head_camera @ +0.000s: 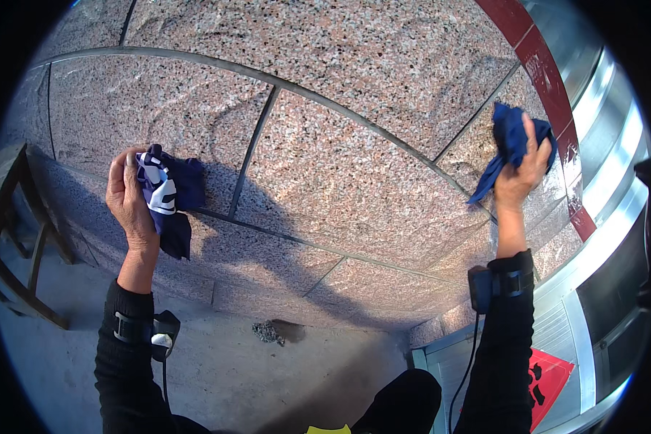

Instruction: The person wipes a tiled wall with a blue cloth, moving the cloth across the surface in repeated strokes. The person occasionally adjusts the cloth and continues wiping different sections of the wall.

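My left hand (127, 198) grips a bunched dark purple cloth with a white print (163, 190), whose lower corner hangs down. That cloth is in front of the speckled pink granite wall (352, 200); whether it touches the stone I cannot tell. At the upper right, my right hand (521, 168) holds a crumpled blue cloth (512, 135) against the wall, close to the dark red tile border (553, 81). One tail of the blue cloth points down to the left.
A wooden stool or frame (27, 244) stands at the left. A small grey clump (268, 332) lies on the concrete floor (222, 374) near the wall's foot. At the right are a metal-framed door (580, 336) and a red paper with black writing (550, 380).
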`<action>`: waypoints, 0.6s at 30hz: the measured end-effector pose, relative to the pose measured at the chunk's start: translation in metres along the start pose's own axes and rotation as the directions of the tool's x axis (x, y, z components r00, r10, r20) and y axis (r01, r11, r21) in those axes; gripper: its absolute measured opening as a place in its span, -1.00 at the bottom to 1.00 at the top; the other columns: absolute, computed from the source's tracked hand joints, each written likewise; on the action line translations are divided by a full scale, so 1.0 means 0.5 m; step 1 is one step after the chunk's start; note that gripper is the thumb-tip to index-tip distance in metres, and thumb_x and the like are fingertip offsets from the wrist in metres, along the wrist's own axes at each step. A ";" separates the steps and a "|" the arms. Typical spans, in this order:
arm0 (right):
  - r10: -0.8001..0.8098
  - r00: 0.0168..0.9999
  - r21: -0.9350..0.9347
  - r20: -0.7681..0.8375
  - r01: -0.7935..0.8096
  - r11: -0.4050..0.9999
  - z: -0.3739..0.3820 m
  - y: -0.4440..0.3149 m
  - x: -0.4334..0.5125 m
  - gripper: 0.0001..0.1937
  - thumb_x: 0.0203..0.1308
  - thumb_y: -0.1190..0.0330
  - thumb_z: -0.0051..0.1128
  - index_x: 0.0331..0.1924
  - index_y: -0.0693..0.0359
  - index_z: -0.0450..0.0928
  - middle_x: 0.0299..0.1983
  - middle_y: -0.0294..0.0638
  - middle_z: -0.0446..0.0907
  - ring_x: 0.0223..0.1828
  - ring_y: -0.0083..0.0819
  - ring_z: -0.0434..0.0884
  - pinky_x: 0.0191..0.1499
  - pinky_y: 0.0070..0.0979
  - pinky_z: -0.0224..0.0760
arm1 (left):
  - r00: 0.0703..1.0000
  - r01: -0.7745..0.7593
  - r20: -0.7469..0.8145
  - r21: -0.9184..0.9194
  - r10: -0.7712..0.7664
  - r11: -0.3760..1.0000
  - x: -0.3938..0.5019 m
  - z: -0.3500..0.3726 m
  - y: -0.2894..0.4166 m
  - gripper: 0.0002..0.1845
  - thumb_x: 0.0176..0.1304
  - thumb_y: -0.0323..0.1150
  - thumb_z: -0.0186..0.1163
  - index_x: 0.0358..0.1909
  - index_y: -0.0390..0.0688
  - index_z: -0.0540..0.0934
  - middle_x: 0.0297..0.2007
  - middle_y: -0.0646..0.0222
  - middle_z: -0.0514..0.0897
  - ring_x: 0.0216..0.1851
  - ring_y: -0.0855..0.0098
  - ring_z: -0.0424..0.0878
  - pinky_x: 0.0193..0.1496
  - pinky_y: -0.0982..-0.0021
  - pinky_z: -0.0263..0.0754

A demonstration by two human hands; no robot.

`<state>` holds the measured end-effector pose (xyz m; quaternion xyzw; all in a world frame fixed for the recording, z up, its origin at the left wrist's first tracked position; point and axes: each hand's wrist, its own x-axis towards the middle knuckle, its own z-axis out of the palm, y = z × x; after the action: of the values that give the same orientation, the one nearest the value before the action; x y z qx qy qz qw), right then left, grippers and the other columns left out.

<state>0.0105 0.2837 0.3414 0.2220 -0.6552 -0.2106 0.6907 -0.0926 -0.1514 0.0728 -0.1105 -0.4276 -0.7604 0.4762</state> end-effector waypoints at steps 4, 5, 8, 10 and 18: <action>0.334 0.916 -0.317 -0.223 -0.392 0.864 0.023 0.113 0.064 -0.73 -0.02 0.53 0.02 -0.15 0.29 0.50 -0.22 -0.02 0.47 -0.22 -0.04 0.50 -0.15 -0.23 0.34 | 1.000 0.012 -0.002 0.003 -0.012 1.000 0.001 -0.002 -0.002 -0.79 0.38 -0.34 -0.02 -0.21 -0.23 0.56 -0.29 0.46 0.60 -0.30 0.68 0.48 -0.19 0.63 0.38; 0.468 0.858 -0.226 -0.210 -0.508 0.831 0.027 0.107 0.052 -0.75 0.01 0.52 0.02 -0.16 0.29 0.50 -0.18 -0.01 0.49 -0.22 -0.05 0.51 -0.15 -0.25 0.35 | 1.000 0.022 0.002 -0.012 -0.022 1.000 0.002 -0.003 -0.002 -0.79 0.38 -0.35 -0.02 -0.21 -0.24 0.56 -0.29 0.45 0.60 -0.29 0.68 0.48 -0.18 0.63 0.37; 0.120 0.984 0.044 -0.135 -0.115 0.992 0.026 0.001 -0.052 -0.79 0.09 0.44 0.01 -0.18 0.20 0.56 -0.13 -0.05 0.50 -0.20 -0.13 0.53 -0.06 -0.23 0.31 | 1.000 0.008 0.019 -0.027 -0.007 1.000 0.002 -0.005 -0.003 -0.79 0.38 -0.35 -0.03 -0.20 -0.24 0.56 -0.28 0.44 0.60 -0.27 0.67 0.48 -0.16 0.62 0.37; 0.050 0.999 0.076 0.001 -0.050 0.996 0.032 -0.125 -0.157 -0.71 0.17 0.37 -0.08 -0.06 0.07 0.59 -0.07 -0.19 0.55 -0.17 -0.19 0.54 0.03 -0.17 0.24 | 1.000 -0.009 0.002 0.028 0.009 1.000 0.002 -0.006 -0.005 -0.79 0.38 -0.35 -0.03 -0.20 -0.25 0.56 -0.28 0.44 0.60 -0.27 0.67 0.48 -0.15 0.62 0.37; -0.089 0.926 0.530 0.367 -0.130 0.838 -0.057 -0.393 -0.407 -0.60 -0.31 0.17 0.48 -0.25 -0.08 0.61 -0.25 -0.30 0.49 -0.10 -0.27 0.38 0.03 -0.33 0.28 | 0.999 -0.027 0.022 0.011 0.027 1.000 0.007 -0.005 -0.005 -0.79 0.37 -0.36 -0.01 -0.19 -0.23 0.58 -0.26 0.46 0.61 -0.25 0.69 0.48 -0.14 0.63 0.37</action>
<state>0.0280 0.2432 0.0603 0.3573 -0.8104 -0.0467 0.4620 -0.0959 -0.1551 0.0721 -0.1221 -0.4356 -0.7502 0.4822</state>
